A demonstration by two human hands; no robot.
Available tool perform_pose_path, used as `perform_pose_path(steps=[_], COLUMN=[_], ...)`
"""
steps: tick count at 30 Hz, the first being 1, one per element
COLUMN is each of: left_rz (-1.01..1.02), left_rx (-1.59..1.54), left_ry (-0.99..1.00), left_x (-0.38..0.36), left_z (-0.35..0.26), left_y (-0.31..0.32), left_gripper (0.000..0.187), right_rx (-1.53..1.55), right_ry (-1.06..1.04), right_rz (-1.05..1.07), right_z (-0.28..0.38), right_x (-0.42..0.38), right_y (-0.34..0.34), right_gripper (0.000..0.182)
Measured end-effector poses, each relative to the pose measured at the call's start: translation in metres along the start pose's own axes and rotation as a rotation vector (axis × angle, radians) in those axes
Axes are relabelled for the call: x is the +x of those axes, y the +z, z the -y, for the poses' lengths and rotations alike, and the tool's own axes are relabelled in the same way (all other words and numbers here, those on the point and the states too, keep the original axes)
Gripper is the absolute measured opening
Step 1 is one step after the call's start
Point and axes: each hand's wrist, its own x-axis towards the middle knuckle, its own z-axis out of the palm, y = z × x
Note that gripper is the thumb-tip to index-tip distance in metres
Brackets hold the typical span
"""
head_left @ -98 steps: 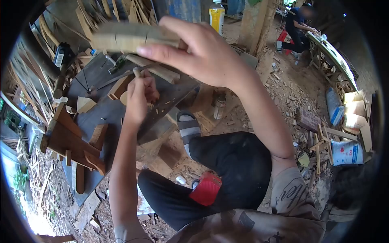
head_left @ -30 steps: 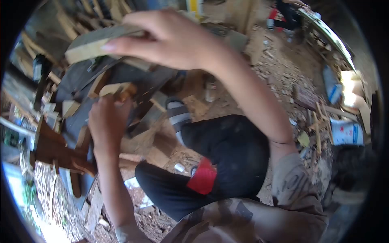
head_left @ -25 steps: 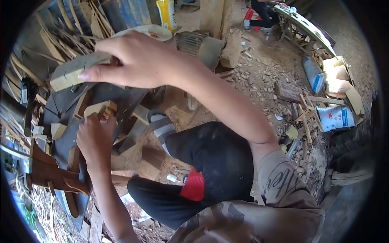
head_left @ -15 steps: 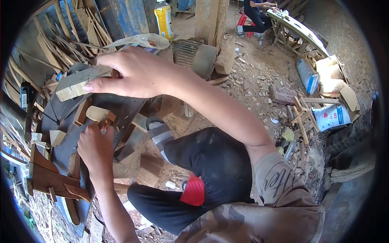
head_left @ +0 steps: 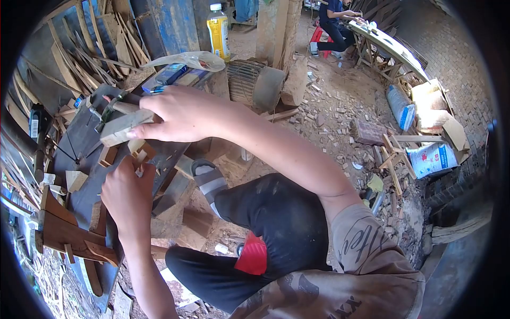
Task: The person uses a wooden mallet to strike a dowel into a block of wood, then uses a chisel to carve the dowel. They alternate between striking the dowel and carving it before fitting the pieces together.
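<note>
My right hand (head_left: 172,114) is wrapped round a thick grey wooden block (head_left: 125,128), held over the dark workbench (head_left: 87,154). Just below it, my left hand (head_left: 127,186) is closed on a small wooden piece (head_left: 141,154) that stands at the bench top. The block's lower edge overlaps the top of this piece in the view. Close to the left hand's fingertips lies a brown wooden strip (head_left: 108,156). A pale wood offcut (head_left: 76,181) rests on the bench to the left of the left hand.
A joined wooden frame (head_left: 74,239) sits at the bench's near end. Beyond the right hand are a plastic bag (head_left: 194,61), a yellow-labelled bottle (head_left: 218,34) and a motor (head_left: 247,77). Wood strips (head_left: 87,48) lean behind. Another person (head_left: 334,26) sits at a far table.
My right hand has moved down and to the right with the block, close over the left hand. A clamp-like tool and blue item behind it now show. My left hand has barely moved.
</note>
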Motion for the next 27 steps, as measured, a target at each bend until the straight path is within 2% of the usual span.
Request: perform_pose_path(steps=[6,12,21,27], left_rz=[-0.024,-0.036,-0.005,0.012], left_rx=[0.041,0.100,0.051,-0.033], left_ry=[0.013,0.094,0.128,0.058], left_x=[-0.002,0.000,0.010,0.016], left_z=[0.001,0.004,0.001,0.000], left_y=[-0.013,-0.017,-0.032,-0.035], left_gripper=[0.017,0.018,0.017,0.020], right_rx=[-0.045,-0.047,0.009,-0.024], right_ry=[0.044,0.016,-0.187,-0.087], right_rz=[0.058,-0.013,-0.181,-0.153], right_z=[-0.016,-0.002,0.007,-0.001], right_x=[-0.001,-0.004,-0.005,-0.005], right_y=[0.003,-0.007,-0.005,-0.004], right_gripper=[0.061,0.060,0.060,0.057])
